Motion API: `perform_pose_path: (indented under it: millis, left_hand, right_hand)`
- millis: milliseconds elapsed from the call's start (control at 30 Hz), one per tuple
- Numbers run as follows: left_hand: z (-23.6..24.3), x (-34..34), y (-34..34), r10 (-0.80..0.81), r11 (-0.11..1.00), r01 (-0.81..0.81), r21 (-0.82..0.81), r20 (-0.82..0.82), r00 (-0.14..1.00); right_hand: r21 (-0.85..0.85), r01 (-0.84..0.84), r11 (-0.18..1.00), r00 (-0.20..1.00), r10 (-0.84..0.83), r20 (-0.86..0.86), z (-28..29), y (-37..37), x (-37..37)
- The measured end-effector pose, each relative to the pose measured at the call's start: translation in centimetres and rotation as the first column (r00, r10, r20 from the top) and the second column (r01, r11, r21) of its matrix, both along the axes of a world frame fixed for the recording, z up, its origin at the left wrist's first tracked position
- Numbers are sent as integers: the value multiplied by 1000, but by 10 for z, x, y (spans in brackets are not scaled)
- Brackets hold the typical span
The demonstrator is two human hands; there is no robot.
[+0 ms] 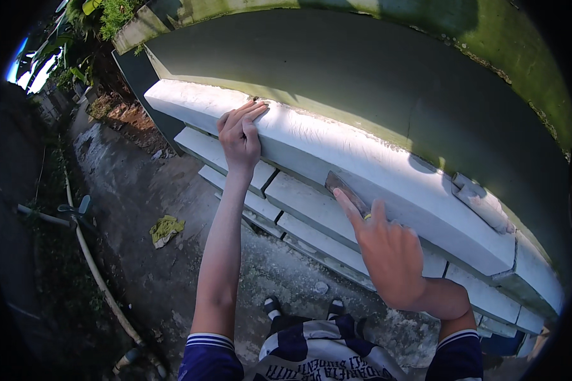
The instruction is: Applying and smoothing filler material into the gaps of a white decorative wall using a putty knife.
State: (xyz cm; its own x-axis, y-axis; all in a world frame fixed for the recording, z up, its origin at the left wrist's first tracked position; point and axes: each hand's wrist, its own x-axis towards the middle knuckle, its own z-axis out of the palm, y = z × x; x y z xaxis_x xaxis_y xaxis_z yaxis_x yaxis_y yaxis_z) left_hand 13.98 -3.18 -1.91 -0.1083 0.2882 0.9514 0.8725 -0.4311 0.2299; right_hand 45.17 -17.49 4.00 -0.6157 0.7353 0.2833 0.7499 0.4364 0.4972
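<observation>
A long white plastered ledge (337,143) runs along the wall in front of me, its top brightly lit. My left hand (240,136) rests over its front edge, fingers lying on the top near the wall, with no tool in it. Lower and to the right, my right hand (391,254) is closed around a putty knife (346,188), index finger stretched along the tool. The flat, dull blade lies against the ledge's front face. Most of the handle is hidden inside the hand; a bit of yellow shows by the fingers.
White stepped slabs (311,203) with dark gaps sit below the ledge. A dusty, pale roll-shaped bundle (483,203) lies on the ledge at right. Behind rises a green-stained wall (362,63). A yellow-green cloth (166,230) and a pipe (92,267) are on the ground at left.
</observation>
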Motion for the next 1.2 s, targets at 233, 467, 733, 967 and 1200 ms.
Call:
perform_pose_path:
  millis: [233,467,733,967,1200]
  left_hand:
    - [-4,-8,-4,35,999,-35,2,-16,999]
    - [-6,-6,3,15,1000,-15,11,-22,1000]
    - [-19,18,-12,200,980,-200,0,-13,980]
    - [-120,89,-19,110,993,-90,79,-303,947]
    - [-135,54,-35,167,970,-155,-185,54,984]
  right_hand:
    - [-115,37,993,999,-39,-10,10,-5,5]
    - [-218,-9,976,994,-15,-107,3,-1,19]
    - [-555,-395,732,633,-221,-742,-35,-25,52]
    - [-552,-582,598,412,-368,-834,-90,-40,90]
    - [-588,-472,656,496,-354,-793,-76,-50,118]
